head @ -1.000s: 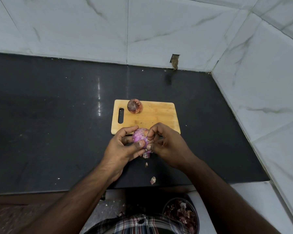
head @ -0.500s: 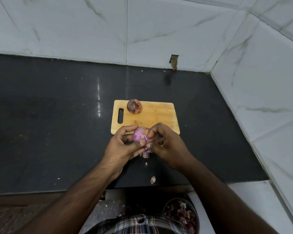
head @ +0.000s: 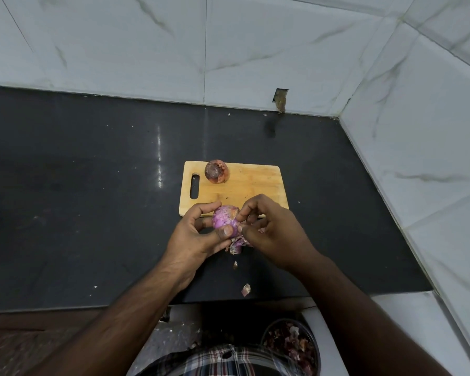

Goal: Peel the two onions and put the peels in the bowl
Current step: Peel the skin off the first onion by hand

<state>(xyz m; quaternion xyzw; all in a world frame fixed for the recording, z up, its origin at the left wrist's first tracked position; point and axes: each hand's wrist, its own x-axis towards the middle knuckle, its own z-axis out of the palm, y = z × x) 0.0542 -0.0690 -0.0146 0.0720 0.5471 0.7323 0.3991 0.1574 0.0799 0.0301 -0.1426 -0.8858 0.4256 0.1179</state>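
— Where's the onion being worked on?

— Centre of the frame, just below the cutting board (head: pixel 244 185). The left hand (head: pixel 198 234) holds the purple onion (head: pixel 224 217), thumb curled over its front.

— And the right hand (head: pixel 272 229)?

— Touching the onion's right side, its fingers (head: pixel 246 210) pinching a loose peel (head: pixel 238 242) that hangs from the onion's lower end.

— So the pull goes which way?

— Probably down and right, toward the bowl (head: pixel 314 346) at lower right; the right hand is nearer. The second onion (head: pixel 217 171) sits unpeeled at the board's upper left.
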